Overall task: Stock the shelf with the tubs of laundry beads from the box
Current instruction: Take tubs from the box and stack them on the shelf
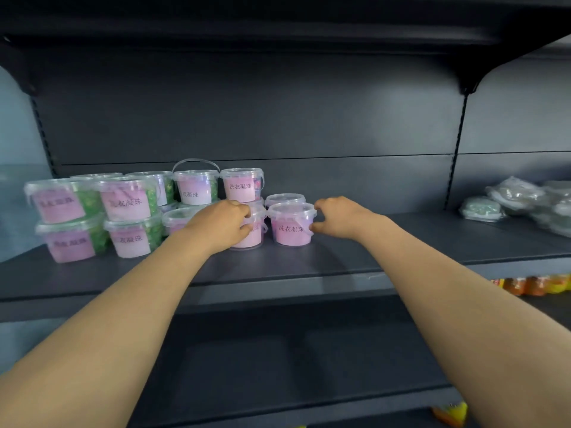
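Stacked tubs (126, 205) already set on shelf (401, 242); front tub (254, 234) gripped by left hand (221, 223), end tub (290, 227) pinched by right hand (338, 217); box unseen.

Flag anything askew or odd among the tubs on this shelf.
One stacked tub in the back row has its handle standing upright in an arc above the lid. No other handle in view stands up. Nothing looks spilled or damaged.

Tubs (129, 199) are sitting stacked 2 high toward the left end of the shelf (340, 261), packs (522, 196) lying at its right end.
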Available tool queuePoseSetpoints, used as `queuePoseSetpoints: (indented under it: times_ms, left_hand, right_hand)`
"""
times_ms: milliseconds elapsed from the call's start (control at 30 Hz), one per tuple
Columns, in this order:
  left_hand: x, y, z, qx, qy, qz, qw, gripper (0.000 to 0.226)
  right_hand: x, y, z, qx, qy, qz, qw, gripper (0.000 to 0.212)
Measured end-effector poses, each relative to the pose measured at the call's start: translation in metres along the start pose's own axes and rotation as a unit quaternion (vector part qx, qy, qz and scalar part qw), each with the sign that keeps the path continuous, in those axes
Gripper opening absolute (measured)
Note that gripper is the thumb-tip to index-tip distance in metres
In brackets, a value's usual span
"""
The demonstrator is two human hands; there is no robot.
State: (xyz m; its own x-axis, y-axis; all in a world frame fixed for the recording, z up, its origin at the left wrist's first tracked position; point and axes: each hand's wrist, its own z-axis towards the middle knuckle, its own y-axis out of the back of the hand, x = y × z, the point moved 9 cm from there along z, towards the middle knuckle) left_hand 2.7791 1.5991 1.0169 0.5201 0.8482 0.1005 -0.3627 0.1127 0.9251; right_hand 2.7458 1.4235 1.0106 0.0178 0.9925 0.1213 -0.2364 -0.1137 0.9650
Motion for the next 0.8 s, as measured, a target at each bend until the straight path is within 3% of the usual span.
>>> queuePoseSetpoints:
  times_ms: [300, 600, 800]
  left_hand:
    - [-0.016, 0.039, -0.087, 0.014, 0.021, -0.014, 1.0, 0.026]
    - [-0.078, 0.043, -0.206, 0.028, 0.069, -0.024, 0.997, 0.051]
    - [-0.137, 0.002, -0.292, 0.069, 0.11, -0.052, 0.99, 0.057]
  right_hand:
    - [0.022, 0.028, -0.099, -0.007, 0.011, -0.007, 1.0, 0.045]
    - [-0.001, 0.019, -0.22, -0.005, 0.027, 0.019, 0.999, 0.059]
    - [-0.028, -0.026, -0.312, 0.054, 0.052, 0.044, 0.996, 0.063]
